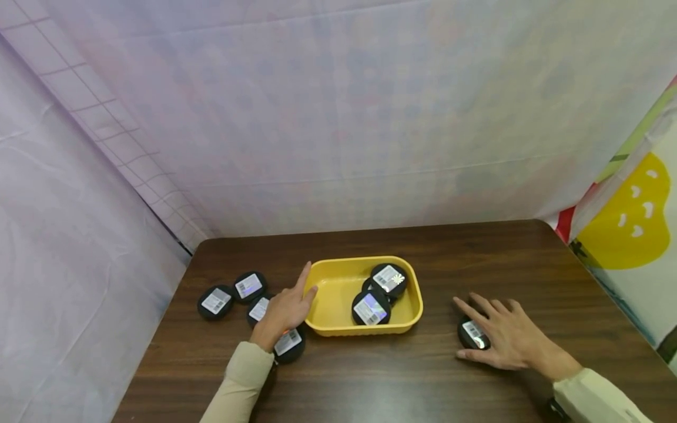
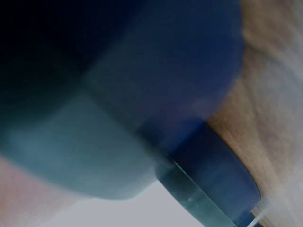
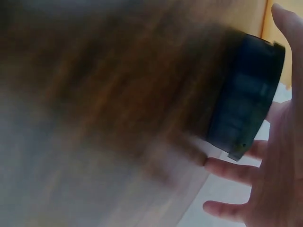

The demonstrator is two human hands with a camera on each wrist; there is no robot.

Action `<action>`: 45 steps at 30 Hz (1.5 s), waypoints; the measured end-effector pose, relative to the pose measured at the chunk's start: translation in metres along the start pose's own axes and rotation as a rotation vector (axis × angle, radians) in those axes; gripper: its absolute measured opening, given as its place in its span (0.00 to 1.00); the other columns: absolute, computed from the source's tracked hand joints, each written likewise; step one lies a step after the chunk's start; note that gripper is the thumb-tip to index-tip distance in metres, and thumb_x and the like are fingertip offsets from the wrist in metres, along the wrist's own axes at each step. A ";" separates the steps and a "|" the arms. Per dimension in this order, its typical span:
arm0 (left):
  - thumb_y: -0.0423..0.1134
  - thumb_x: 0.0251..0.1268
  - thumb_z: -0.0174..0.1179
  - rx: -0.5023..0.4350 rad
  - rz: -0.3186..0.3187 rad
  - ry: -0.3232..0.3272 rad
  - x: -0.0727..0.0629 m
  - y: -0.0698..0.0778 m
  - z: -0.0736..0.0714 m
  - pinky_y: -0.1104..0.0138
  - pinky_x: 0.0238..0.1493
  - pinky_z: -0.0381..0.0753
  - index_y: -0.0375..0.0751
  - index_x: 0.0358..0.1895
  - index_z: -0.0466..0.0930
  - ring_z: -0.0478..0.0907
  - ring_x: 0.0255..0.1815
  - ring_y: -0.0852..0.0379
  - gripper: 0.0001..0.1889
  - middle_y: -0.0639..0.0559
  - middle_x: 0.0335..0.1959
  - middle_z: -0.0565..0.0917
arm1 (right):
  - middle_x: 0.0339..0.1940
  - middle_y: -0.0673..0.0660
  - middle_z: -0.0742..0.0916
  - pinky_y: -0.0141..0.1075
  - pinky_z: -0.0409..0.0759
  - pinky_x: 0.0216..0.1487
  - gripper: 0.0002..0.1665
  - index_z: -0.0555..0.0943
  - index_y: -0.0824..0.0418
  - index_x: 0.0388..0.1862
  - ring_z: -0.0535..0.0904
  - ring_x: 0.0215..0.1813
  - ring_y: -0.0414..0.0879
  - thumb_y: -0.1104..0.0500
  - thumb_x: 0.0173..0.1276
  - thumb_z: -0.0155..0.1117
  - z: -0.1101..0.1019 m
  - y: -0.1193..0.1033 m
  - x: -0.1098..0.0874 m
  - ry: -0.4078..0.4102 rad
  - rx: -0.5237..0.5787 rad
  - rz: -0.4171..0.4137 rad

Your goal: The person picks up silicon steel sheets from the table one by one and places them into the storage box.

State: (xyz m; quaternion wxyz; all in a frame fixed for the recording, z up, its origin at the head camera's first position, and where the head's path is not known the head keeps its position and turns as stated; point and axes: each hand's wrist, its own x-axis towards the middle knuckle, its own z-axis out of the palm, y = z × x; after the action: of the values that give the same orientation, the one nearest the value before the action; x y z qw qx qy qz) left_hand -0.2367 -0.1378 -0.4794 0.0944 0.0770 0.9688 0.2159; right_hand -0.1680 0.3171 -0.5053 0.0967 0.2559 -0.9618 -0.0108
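Right hand (image 1: pixel 505 336): thumb and fingers are standing apart, fingers fanning out, palm facing down. A black disc (image 1: pixel 472 333) is lying in the gap between thumb and fingers, ahead of the palm, its right edge hiding under the hand, its pale label partly showing. In the right wrist view the same disc is sitting between thumb and fingertips; whether skin is touching its rim, cannot tell

Left hand (image 1: pixel 285 308): index finger and thumb are pointing forward, straight and apart, nothing showing between their tips; the other fingers are hiding beneath. The index finger is reaching over the near edge of a yellow tray (image 1: pixel 333 296). One labelled disc (image 1: pixel 259 309) is lying just left of the knuckles, partly covered; a second disc (image 1: pixel 289 345) is lying below the thumb side, close to the wrist. Farther out to the left, two more discs (image 1: pixel 250 286) (image 1: pixel 215 302) are lying side by side. The left wrist view is blurring, dark rounded shapes filling much of it

Between the two hands, the tray is standing on the dark wooden table (image 1: pixel 370 382). At its end toward the right hand, discs (image 1: pixel 388 281) are overlapping, labels facing up
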 end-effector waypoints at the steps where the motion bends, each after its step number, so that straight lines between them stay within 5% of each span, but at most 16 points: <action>1: 0.58 0.80 0.37 -0.004 -0.001 -0.003 0.000 0.000 0.000 0.51 0.41 0.77 0.63 0.81 0.35 0.81 0.36 0.46 0.34 0.36 0.56 0.82 | 0.65 0.67 0.77 0.66 0.69 0.53 0.60 0.66 0.52 0.75 0.78 0.57 0.63 0.17 0.53 0.56 0.002 0.000 -0.001 -0.001 -0.002 0.000; 7: 0.58 0.79 0.37 -0.016 0.000 -0.010 -0.001 0.001 0.000 0.52 0.39 0.76 0.62 0.81 0.35 0.81 0.35 0.47 0.34 0.36 0.55 0.82 | 0.59 0.64 0.80 0.64 0.69 0.48 0.59 0.68 0.51 0.74 0.78 0.55 0.60 0.16 0.53 0.54 0.007 0.001 -0.003 0.020 -0.040 0.001; 16: 0.58 0.80 0.36 -0.013 0.007 -0.012 0.001 -0.001 -0.001 0.56 0.32 0.73 0.66 0.80 0.32 0.76 0.27 0.51 0.34 0.37 0.48 0.84 | 0.38 0.55 0.80 0.51 0.69 0.36 0.55 0.71 0.50 0.73 0.78 0.36 0.51 0.17 0.55 0.53 0.008 0.000 -0.002 0.072 -0.115 -0.043; 27: 0.58 0.80 0.37 -0.023 0.008 -0.014 0.002 -0.001 -0.001 0.57 0.31 0.72 0.62 0.81 0.35 0.75 0.26 0.51 0.34 0.38 0.44 0.85 | 0.36 0.54 0.77 0.41 0.73 0.23 0.49 0.69 0.50 0.73 0.69 0.22 0.42 0.25 0.60 0.60 0.006 -0.001 -0.001 -0.004 -0.034 -0.005; 45: 0.58 0.79 0.37 -0.015 -0.005 -0.014 0.002 -0.001 0.000 0.55 0.35 0.74 0.64 0.81 0.34 0.76 0.30 0.51 0.34 0.39 0.46 0.84 | 0.38 0.58 0.76 0.40 0.71 0.19 0.47 0.69 0.52 0.73 0.68 0.21 0.41 0.28 0.62 0.61 -0.005 -0.001 0.014 -0.050 0.031 0.033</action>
State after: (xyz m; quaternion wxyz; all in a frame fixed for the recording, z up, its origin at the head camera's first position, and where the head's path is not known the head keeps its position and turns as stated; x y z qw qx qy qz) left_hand -0.2386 -0.1381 -0.4803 0.1025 0.0754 0.9666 0.2226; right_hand -0.1783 0.3095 -0.4981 0.0689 0.2413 -0.9680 -0.0009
